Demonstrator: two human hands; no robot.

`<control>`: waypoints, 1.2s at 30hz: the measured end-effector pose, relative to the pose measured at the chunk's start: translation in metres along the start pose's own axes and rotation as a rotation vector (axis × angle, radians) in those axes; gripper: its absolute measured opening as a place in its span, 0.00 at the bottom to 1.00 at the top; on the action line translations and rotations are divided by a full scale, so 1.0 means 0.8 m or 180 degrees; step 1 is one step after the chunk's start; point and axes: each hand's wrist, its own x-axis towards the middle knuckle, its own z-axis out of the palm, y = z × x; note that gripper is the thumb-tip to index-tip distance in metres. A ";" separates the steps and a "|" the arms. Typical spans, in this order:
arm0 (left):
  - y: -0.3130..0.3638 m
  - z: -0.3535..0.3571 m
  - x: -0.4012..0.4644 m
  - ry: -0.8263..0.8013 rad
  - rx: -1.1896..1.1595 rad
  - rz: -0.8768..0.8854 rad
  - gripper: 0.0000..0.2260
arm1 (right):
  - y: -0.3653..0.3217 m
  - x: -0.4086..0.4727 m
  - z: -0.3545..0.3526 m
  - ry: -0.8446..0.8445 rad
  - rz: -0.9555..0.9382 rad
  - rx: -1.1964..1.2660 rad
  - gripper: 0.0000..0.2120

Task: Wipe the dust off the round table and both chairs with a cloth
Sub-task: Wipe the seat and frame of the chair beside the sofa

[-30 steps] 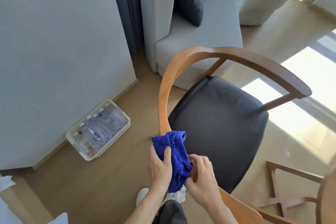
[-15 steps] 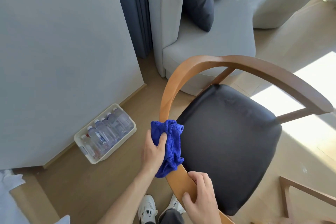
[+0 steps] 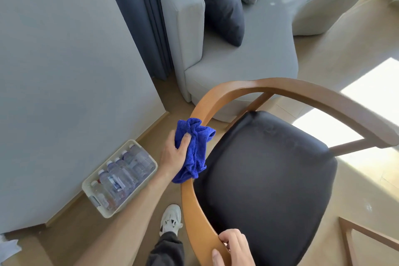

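A chair with a curved wooden backrest rail (image 3: 216,101) and a black padded seat (image 3: 265,179) stands in front of me. My left hand (image 3: 173,154) grips a bunched blue cloth (image 3: 193,147) and holds it against the left side of the rail. My right hand (image 3: 233,247) grips the near end of the same rail at the bottom of the view. The round table is out of view.
A white crate of water bottles (image 3: 121,176) sits on the floor by the grey wall. A grey sofa (image 3: 248,56) with a dark cushion (image 3: 220,0) stands behind the chair. Part of another wooden frame (image 3: 364,235) shows at lower right. My white shoe (image 3: 171,218) is below.
My left hand has slid the blue cloth up along the rail, away from me. My right hand has stayed gripping the near end, now farther from the cloth.
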 end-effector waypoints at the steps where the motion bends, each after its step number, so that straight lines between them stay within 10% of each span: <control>1: 0.006 -0.002 0.012 -0.0052 -0.0002 0.0004 0.07 | -0.002 0.003 0.001 0.0026 0.0022 -0.0045 0.16; 13: 0.076 -0.019 0.113 -0.1242 -0.0556 -0.0203 0.23 | -0.009 0.025 0.034 0.0085 0.0638 0.0130 0.17; 24: 0.028 -0.027 0.047 -0.0815 -0.0631 -0.0161 0.07 | -0.061 0.074 0.052 -0.0397 0.0985 0.0253 0.19; 36: -0.023 -0.010 -0.039 -0.0251 -0.0858 -0.0459 0.11 | -0.075 0.093 0.077 -0.0307 0.1222 0.0634 0.20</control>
